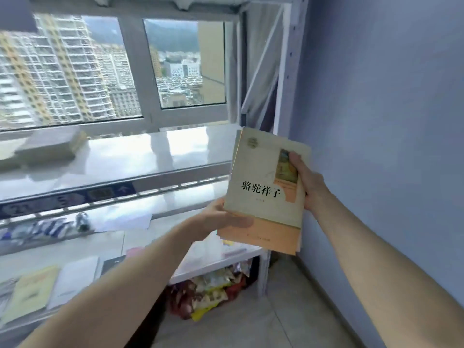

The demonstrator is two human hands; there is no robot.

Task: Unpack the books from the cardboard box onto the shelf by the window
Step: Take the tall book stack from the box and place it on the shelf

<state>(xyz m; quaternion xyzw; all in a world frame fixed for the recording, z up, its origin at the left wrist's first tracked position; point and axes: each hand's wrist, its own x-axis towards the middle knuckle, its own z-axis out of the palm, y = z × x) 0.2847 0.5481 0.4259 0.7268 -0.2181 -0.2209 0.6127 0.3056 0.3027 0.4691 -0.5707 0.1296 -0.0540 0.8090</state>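
Observation:
Both hands hold a small stack of books [261, 177] in the air, just right of the shelf's end. The top book has a pale green cover with black Chinese characters and an orange band at the bottom. My left hand [223, 219] grips the stack's lower left corner. My right hand [307, 182] grips its right edge, thumb on the cover. The white metal shelf [140, 156] runs under the window, and a thick book [50, 146] lies flat on its top board at the left. The cardboard box is not in view.
Lower shelf boards [221, 264] carry papers, booklets and small items. A pile of colourful snack bags [211, 292] sits on the floor under the shelf. A blue-grey wall [389, 121] stands close on the right. The window [105, 66] is behind the shelf.

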